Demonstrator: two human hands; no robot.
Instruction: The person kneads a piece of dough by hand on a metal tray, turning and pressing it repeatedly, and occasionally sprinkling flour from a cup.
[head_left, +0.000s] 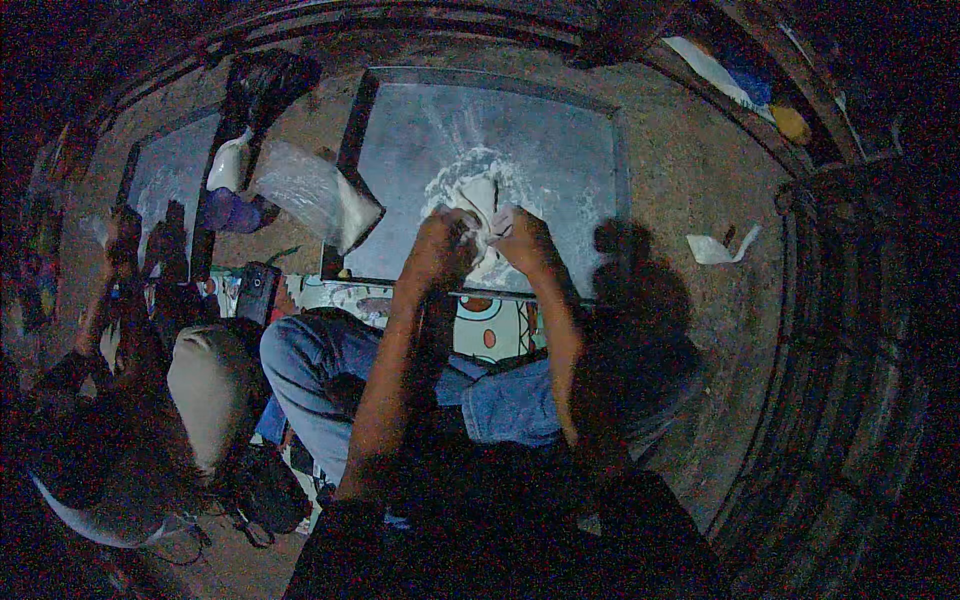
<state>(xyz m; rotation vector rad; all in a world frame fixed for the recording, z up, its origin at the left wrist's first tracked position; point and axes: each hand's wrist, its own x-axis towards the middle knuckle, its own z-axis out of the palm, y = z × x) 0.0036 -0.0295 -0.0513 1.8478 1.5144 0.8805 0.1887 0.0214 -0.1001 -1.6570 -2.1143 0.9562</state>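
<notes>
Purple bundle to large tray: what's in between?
Head view: a clear plastic bag with something white at its right end lies between the purple bundle and the large tray, overlapping the tray's left rim.

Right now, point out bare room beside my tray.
Bare floor separates your tray from the white scrap at right. Crowded: left, by the clear bag, and mid-tray, where left hand and right hand hold white material.

Tray [575, 165] free rightward, bag [355, 217] across left edge
</notes>
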